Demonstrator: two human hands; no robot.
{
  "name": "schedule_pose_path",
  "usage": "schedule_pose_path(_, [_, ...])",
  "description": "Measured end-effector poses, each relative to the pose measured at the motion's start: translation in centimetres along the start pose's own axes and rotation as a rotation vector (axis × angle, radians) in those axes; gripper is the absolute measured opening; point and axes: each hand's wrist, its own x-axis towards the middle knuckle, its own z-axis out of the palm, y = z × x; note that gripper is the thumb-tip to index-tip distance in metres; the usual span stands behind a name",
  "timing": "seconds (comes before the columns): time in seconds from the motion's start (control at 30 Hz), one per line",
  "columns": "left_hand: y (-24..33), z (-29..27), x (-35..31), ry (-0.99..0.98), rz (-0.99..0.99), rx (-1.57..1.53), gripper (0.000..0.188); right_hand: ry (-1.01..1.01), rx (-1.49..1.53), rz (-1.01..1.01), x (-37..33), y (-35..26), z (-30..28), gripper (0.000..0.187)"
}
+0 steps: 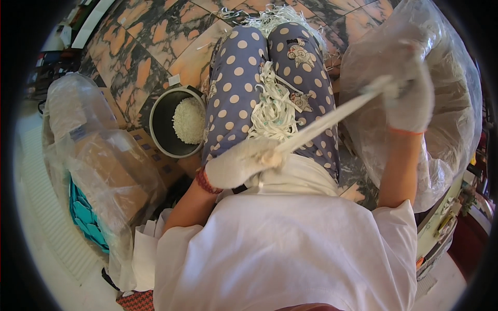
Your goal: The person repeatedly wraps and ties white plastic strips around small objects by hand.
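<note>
My left hand (241,165), in a white glove with a dark red band at the wrist, is closed on one end of a white strip (332,119). The strip runs taut up and right to my right hand (412,98), also gloved and blurred by motion, whose fingers pinch its far end. A tangle of thin white strips (275,106) lies on my lap between the polka-dot trouser legs (233,85). White cloth (295,176) is bunched at my waist, just below the left hand.
Left of my legs stands a dark round pot (161,127) with white pellets (189,121) in it. A clear plastic bag (104,166) with cardboard and teal pieces (85,215) is farther left. A large clear bag (451,124) fills the right. More strips (277,19) lie beyond my knees.
</note>
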Motion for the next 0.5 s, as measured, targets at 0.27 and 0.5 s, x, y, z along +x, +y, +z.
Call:
schedule_pose_path(0.27, [-0.4, 0.4, 2.7, 0.129, 0.028, -0.518, 0.028, -0.616, -0.092, -0.275, -4.1, -3.4, 11.1, 0.029])
schedule_pose_path(0.5, [-2.2, -0.1, 4.3, -0.009, 0.232, -0.853, 0.042, -0.606, 0.602, -0.092, -3.1, -2.0, 8.1, 0.038])
